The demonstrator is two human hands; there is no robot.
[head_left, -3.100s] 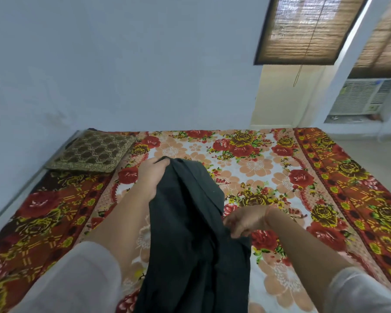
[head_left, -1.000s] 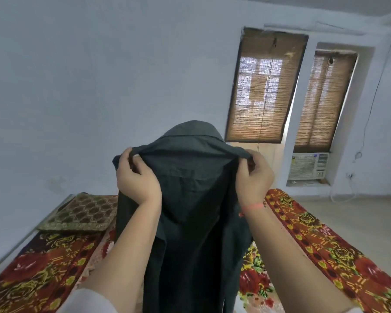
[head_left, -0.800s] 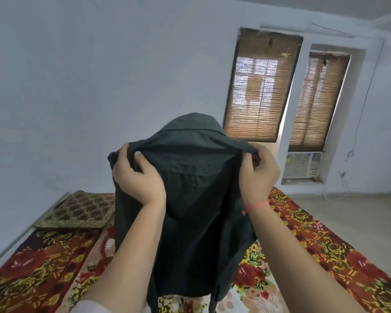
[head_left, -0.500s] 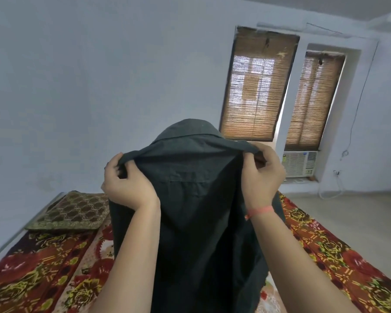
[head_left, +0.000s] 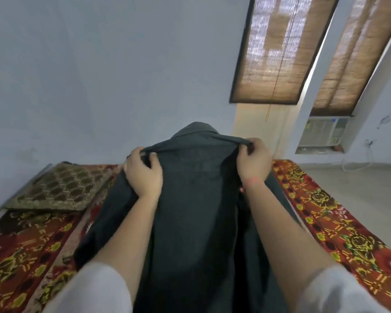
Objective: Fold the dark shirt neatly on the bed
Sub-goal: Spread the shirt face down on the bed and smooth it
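My left hand and right hand are apart, each pinching a shoulder of the dark shirt, which hangs between them over the floral bed. A patterned cushion lies at nine o'clock.

pale blue wall, two bamboo blinds, window cooler.

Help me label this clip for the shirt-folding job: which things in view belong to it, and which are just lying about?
Part of the job:
- dark shirt, held up by its shoulders
- left hand, right hand
- bed

Just lying about:
- patterned cushion
- window blinds
- air conditioner
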